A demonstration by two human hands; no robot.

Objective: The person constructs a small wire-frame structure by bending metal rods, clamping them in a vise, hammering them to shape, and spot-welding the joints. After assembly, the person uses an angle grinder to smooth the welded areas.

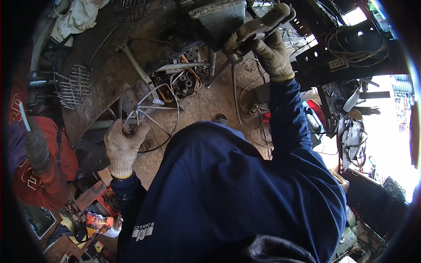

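Observation:
My left hand (pixel 126 142), in a knitted work glove, is closed around one end of a metal rod frame (pixel 152 107). Thin rods fan out from a small hub to a curved hoop. My right hand (pixel 275 56), gloved alike, is raised against the underside of a thick grey metal bar (pixel 258 27). Its fingers curl in behind the bar, so what they grip is hidden. Beside the bar stands a heavy dark vise-like block (pixel 218 22); a thin rod (pixel 235 87) hangs down below it.
A dark metal worktop (pixel 101 52) holds a hammer (pixel 136 63) and a rack of short rods (pixel 73 87). Engine-like parts (pixel 186 83) lie beneath. At left, a person in red (pixel 44 162) holds a thin white stick (pixel 24 116). Cables and a socket strip (pixel 337 64) are at right.

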